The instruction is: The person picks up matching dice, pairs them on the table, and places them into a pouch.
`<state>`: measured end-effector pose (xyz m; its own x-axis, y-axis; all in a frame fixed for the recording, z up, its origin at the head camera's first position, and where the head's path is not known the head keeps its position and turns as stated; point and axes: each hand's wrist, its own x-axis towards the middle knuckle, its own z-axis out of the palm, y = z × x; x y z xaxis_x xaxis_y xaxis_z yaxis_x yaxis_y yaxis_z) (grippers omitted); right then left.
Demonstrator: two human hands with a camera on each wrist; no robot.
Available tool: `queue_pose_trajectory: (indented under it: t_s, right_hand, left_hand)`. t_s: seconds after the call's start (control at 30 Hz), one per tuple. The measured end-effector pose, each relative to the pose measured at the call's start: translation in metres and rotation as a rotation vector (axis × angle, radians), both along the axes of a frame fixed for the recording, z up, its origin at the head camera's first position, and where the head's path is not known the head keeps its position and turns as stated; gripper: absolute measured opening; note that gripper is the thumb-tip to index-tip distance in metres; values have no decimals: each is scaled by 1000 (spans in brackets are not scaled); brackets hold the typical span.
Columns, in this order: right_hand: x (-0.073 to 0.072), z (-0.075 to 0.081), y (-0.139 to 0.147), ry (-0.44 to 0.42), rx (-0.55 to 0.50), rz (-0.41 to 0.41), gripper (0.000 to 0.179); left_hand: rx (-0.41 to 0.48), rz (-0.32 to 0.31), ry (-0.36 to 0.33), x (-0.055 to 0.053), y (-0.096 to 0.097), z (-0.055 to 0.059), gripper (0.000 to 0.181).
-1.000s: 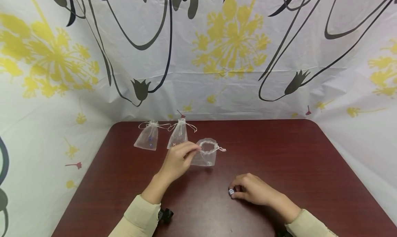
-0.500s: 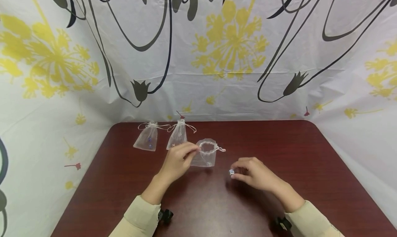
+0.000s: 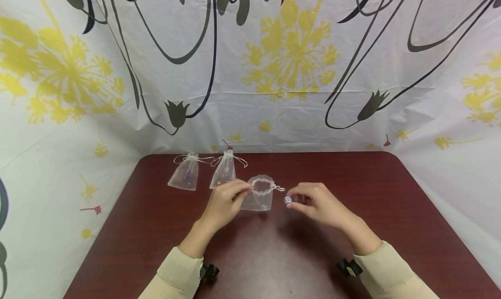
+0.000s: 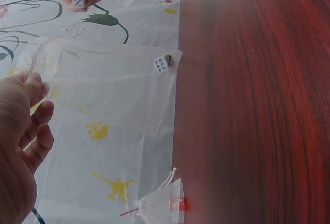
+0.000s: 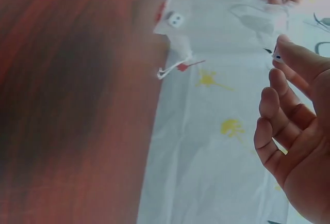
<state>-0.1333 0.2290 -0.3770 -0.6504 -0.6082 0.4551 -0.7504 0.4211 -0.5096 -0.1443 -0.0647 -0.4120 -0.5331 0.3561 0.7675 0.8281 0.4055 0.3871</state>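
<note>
My left hand (image 3: pixel 225 201) pinches the rim of a sheer white drawstring pouch (image 3: pixel 263 202), whose mouth is spread into a ring. One white die with blue pips (image 4: pixel 161 65) lies in a bottom corner of this pouch, seen in the left wrist view. Just right of the pouch, my right hand (image 3: pixel 322 205) pinches another white die (image 3: pixel 288 200) between thumb and forefinger, raised above the table. The right wrist view shows this held die (image 5: pixel 277 57) at the fingertips, close to the pouch's mouth.
Two tied organza pouches stand at the back left: one pouch (image 3: pixel 184 175) with blue dice inside, the other pouch (image 3: pixel 224 171) partly behind my left hand. The dark red table (image 3: pixel 352 181) ends at a patterned white cloth (image 3: pixel 297 129).
My right hand has lifted the die off the table and carried it forward toward the pouch's mouth. The left hand and its pouch have stayed in place.
</note>
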Motion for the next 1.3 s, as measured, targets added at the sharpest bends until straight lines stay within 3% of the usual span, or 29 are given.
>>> queue_pose_trajectory:
  t_s: [0.53, 1.03, 1.3]
  right_hand:
    - [-13, 34, -35, 101, -98, -1, 18]
    - [-19, 35, -49, 161, -82, -15, 18]
    - [-19, 25, -34, 117, -57, -104, 31]
  left_hand:
    - [15, -20, 5, -2, 6, 1, 14]
    - [9, -40, 28, 2, 11, 6, 13]
    - [25, -46, -12, 1, 10, 5, 11]
